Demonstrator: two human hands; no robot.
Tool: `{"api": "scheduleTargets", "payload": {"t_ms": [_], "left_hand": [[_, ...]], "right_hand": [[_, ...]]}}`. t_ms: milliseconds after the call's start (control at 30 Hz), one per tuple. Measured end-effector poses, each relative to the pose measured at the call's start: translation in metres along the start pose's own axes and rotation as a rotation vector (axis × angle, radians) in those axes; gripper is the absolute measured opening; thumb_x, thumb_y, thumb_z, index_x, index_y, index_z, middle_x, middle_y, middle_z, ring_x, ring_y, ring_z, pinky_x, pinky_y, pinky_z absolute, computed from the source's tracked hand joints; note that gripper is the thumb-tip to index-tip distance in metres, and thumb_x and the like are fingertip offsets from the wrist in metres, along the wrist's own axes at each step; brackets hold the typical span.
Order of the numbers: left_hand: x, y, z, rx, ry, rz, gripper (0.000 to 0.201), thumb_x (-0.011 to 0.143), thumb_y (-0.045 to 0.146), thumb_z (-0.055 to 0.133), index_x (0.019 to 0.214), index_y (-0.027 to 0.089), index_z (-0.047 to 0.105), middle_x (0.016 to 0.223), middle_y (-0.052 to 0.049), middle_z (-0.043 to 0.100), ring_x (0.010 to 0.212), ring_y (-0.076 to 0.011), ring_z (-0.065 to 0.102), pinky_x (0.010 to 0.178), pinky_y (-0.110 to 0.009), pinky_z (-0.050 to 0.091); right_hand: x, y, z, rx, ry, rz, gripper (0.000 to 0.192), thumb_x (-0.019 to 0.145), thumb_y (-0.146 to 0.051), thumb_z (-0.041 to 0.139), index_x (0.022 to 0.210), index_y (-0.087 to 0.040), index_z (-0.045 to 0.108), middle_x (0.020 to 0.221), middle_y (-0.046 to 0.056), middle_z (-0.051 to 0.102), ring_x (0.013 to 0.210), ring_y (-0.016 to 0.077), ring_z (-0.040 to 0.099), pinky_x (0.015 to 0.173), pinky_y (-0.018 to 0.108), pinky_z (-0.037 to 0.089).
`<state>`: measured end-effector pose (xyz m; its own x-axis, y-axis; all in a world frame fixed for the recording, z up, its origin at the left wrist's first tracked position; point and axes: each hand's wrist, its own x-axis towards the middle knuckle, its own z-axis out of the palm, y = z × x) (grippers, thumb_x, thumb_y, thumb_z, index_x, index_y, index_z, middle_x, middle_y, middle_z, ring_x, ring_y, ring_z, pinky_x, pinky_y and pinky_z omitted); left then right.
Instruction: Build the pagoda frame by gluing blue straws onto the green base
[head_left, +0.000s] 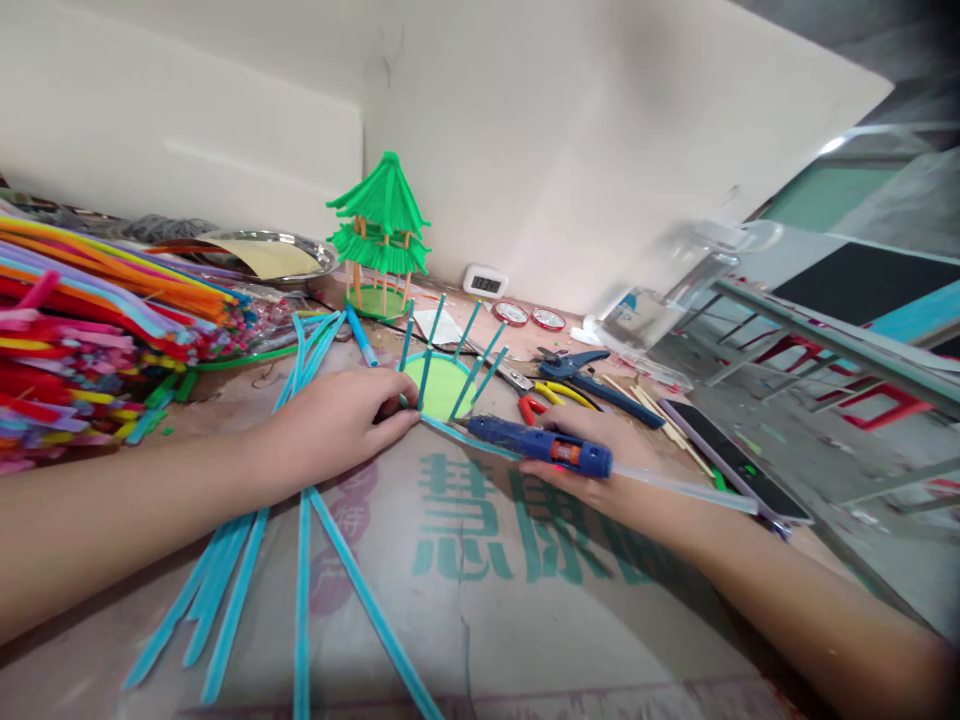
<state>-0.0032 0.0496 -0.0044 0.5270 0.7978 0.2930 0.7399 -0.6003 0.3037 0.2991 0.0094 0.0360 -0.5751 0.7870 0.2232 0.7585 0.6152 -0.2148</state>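
Left hand (341, 418) pinching green disc (442, 388) edge at fingertips; right hand (592, 450) gripping glue gun (536, 445), nozzle pointing leftward, just beside disc.

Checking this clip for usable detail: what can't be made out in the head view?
- Left hand: its fingertips are tucked against the green disc, so the contact there is hidden.
- Right hand: mostly covered by the blue glue gun it holds.
- Small clock: digits too small to read.
- Pipe cleaner pile: cut off by the left edge.
- Phone: screen dark and blurred.
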Motion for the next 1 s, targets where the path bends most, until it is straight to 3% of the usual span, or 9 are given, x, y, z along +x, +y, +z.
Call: {"api": "scheduleTargets", "payload": {"t_ms": [1000], "left_hand": [[0.0007, -0.0030, 0.0024, -0.039, -0.002, -0.002, 0.023, 0.096, 0.041, 0.053, 0.092, 0.021, 0.065, 0.080, -0.002, 0.066, 0.074, -0.0206, 0.060, 0.065, -0.030, 0.037]], "right_hand": [[0.0003, -0.0078, 0.0056, -0.040, 0.024, 0.033, 0.029, 0.093, -0.047, 0.065, 0.085, -0.019, 0.060, 0.078, 0.002, 0.064, 0.067, 0.0163, 0.057, 0.062, 0.026, 0.040]]}}
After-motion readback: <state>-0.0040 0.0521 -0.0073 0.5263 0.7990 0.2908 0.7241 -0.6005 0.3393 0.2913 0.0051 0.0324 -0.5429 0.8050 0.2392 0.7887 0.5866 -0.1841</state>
